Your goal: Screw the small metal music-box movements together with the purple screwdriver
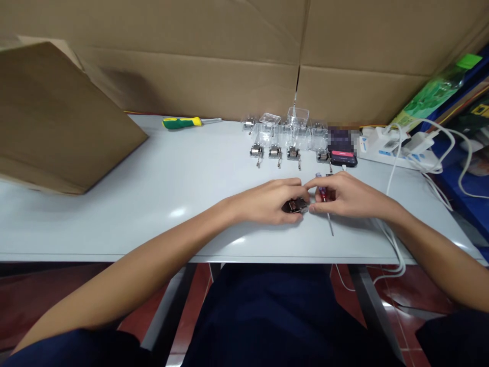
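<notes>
My left hand (pixel 273 201) rests on the white table (pixel 153 193), fingers curled round a small metal mechanism (pixel 295 206). My right hand (pixel 346 196) meets it from the right, fingertips pinched at the mechanism's edge. A small red-handled screwdriver (pixel 324 196) lies under the right hand, its thin shaft pointing toward me. Beyond the hands, a row of similar metal mechanisms (pixel 275 152) stands in front of several clear plastic boxes (pixel 292 127).
A green-and-yellow screwdriver (pixel 183 122) lies at the table's back. A phone (pixel 343 153) and a white power strip (pixel 397 148) with cables sit at the right. A cardboard flap (pixel 57 117) overhangs the left; cardboard walls stand behind.
</notes>
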Demonstrator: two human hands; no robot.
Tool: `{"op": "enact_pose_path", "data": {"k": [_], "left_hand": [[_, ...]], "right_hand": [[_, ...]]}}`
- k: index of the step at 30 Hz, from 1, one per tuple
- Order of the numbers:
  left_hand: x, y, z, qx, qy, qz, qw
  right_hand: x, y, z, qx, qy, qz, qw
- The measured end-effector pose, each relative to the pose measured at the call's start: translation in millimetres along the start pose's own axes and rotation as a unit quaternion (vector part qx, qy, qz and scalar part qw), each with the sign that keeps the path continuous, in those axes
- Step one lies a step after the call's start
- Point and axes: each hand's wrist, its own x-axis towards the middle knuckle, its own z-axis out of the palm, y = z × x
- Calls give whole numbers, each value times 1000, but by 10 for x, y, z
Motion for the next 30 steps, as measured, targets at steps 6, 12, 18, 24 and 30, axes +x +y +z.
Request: {"op": "enact_pose_path", "data": {"k": [6, 12, 18, 24, 30], "left_hand": [[32, -33, 11, -33, -6, -31, 999], [42, -51, 26, -46, 6, -41, 998], [44, -70, 22, -48, 5, -36, 998], [48, -72, 18, -46, 4, -35, 998], [49, -58, 20, -42, 5, -39, 998]], "right_hand": [[-88, 42, -197, 38, 108, -23, 993], [-132, 100, -266, -50, 199, -24, 978], [-131, 217, -304, -73, 243, -36, 967], [-113, 253, -288, -55, 221, -36, 973], [-128, 214, -293, -60, 213, -10, 975]]}}
